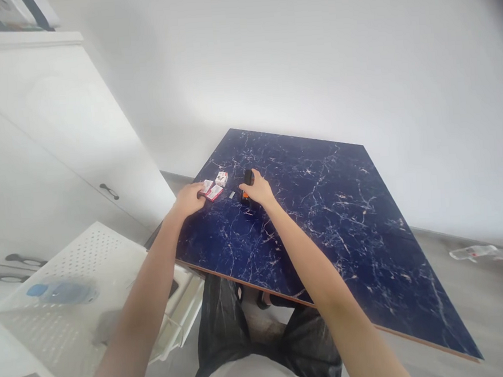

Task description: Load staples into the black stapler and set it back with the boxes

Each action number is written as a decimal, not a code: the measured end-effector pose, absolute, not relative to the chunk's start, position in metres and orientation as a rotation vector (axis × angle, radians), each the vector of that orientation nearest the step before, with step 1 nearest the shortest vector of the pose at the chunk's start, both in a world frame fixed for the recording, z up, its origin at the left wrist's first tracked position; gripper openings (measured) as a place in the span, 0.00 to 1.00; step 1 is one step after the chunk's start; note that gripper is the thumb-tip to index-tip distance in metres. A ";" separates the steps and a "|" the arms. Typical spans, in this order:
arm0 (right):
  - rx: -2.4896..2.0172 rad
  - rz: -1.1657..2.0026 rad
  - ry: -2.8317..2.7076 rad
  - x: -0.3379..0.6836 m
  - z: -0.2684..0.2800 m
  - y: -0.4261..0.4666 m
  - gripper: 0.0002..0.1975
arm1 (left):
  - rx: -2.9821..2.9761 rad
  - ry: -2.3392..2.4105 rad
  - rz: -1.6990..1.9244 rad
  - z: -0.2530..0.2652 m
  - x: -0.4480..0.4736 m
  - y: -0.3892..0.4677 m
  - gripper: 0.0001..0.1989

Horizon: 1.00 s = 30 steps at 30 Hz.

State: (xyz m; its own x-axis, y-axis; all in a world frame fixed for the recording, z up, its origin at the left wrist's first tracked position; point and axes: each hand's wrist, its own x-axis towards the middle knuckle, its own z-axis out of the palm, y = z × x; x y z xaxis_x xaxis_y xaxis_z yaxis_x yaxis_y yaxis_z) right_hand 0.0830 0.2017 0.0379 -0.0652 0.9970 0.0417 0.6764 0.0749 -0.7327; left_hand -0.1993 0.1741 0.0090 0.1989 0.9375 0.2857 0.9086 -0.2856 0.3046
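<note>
On the left part of the dark blue marble-patterned table (pixel 322 218), my left hand (pixel 188 200) has its fingers closed at the edge of small red-and-white boxes (pixel 214 193), which lie side by side. Just behind them is a small white box with dark and red print (pixel 222 179). My right hand (pixel 259 189) is wrapped round a black object with an orange part (pixel 248 178); its exact kind is partly hidden by the fingers. Between both hands lies a tiny grey piece (pixel 232 195), touched by neither.
A white perforated rack (pixel 96 245) with a blue-capped plastic bottle (pixel 69 293) stands left of the table. Beyond it is a white cabinet (pixel 58 127) with dark handles. Clear crumpled plastic (pixel 483 252) lies on the floor at the right. A white wall rises behind the table.
</note>
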 end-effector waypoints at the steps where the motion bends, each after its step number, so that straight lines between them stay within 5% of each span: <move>1: -1.648 0.743 -1.790 0.083 0.036 0.201 0.41 | 2.407 1.785 0.652 0.009 -0.194 0.172 0.19; 9: -1.548 0.689 -1.754 0.085 0.021 0.198 0.37 | 2.564 1.618 0.450 0.005 -0.159 0.190 0.47; 17: -1.463 0.713 -1.764 0.092 0.016 0.194 0.32 | 2.705 1.373 0.332 -0.002 -0.124 0.202 0.33; 30: -1.576 0.740 -1.781 0.136 0.025 0.146 0.23 | 2.709 1.377 0.376 0.001 -0.071 0.105 0.28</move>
State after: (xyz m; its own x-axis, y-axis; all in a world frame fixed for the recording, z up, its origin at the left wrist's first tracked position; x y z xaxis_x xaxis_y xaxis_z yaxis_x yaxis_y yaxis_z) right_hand 0.1363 0.1464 0.0254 -0.0768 0.9924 0.0959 0.6324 0.1229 -0.7648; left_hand -0.0715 0.1054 0.0014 0.5659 0.8043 0.1814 0.7847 -0.5929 0.1807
